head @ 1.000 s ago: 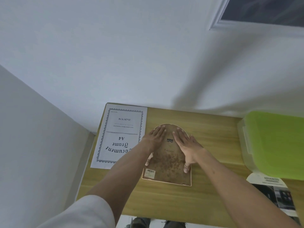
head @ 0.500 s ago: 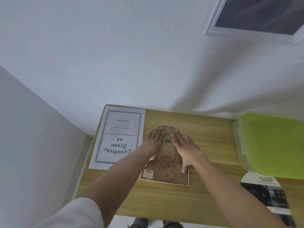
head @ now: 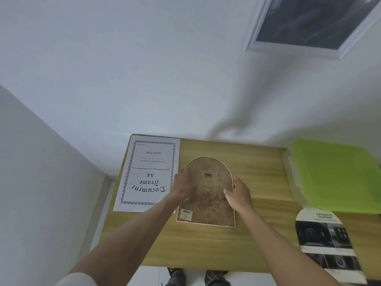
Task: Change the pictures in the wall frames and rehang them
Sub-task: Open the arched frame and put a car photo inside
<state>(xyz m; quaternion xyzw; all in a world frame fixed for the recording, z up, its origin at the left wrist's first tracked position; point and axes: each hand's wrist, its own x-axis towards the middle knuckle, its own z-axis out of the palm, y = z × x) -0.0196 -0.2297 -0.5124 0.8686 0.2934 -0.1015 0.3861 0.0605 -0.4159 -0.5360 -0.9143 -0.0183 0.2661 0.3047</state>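
Gripping the arch-topped frame (head: pixel 208 193) by its side edges, left hand (head: pixel 183 187) and right hand (head: pixel 238 194) clamp it face-down on the wooden table (head: pixel 206 246), beside an A4 insert sheet (head: pixel 150 172).

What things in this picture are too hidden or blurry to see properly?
- Arched frame, head view: lies back-up, so its front is hidden; the barcode label is too small to read.
- Wall frame: cut off by the top edge.
- Left hand: motion-blurred, grip unclear.
- Printed sheet: blurred, runs off the right edge.
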